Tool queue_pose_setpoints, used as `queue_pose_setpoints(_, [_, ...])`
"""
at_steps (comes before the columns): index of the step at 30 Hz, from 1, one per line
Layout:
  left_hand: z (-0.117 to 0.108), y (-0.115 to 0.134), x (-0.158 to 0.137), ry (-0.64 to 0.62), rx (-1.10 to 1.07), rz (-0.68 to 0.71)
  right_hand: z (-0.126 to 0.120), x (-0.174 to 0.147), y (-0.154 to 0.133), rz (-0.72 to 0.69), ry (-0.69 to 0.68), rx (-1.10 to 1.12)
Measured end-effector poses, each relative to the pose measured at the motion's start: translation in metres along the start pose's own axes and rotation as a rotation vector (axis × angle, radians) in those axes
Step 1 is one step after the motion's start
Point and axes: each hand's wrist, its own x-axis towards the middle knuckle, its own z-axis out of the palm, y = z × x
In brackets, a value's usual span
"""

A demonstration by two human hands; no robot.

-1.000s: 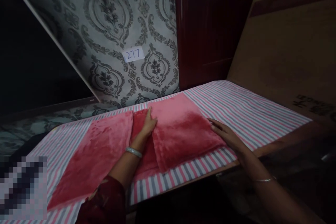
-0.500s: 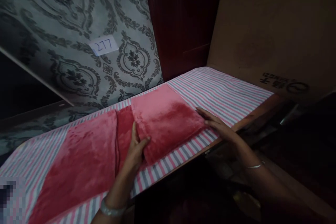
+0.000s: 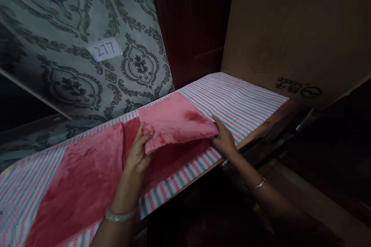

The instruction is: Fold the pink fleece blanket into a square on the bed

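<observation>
Okay so both hands are pinching the raised front edge of the red plush cloth: left hand at its 9 o'clock corner, right hand at 3. Cloth runs roughly 8-to-2 o'clock on the striped sheet, left hand nearer its middle.

Look at the left hand: some of its fingertips vanish under the raised flap of red plush cloth, and that flap hides part of the layer beneath! Over on the right hand, the cloth's corner covers some fingers too. The left forearm runs off the bottom edge, as does the cloth's near corner. A pixelated patch masks the lower left. The cardboard box overshoots the frame, its round print too faint to read, and below the table a yellowish shape blurs into darkness.
</observation>
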Motion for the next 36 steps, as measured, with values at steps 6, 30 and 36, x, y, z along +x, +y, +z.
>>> queue_pose_setpoints(6, [-0.012,-0.007,-0.007,0.008,0.074,-0.036,-0.002,0.006,-0.002,0.065,0.052,-0.083])
queue_pose_setpoints(30, [0.106,-0.068,0.084,-0.664,1.786,0.766,-0.003,-0.005,0.014,-0.258,-0.099,0.018])
queue_pose_setpoints(36, [0.09,-0.097,0.106,-0.621,1.924,0.912,-0.002,-0.004,0.019,-0.297,-0.153,0.013])
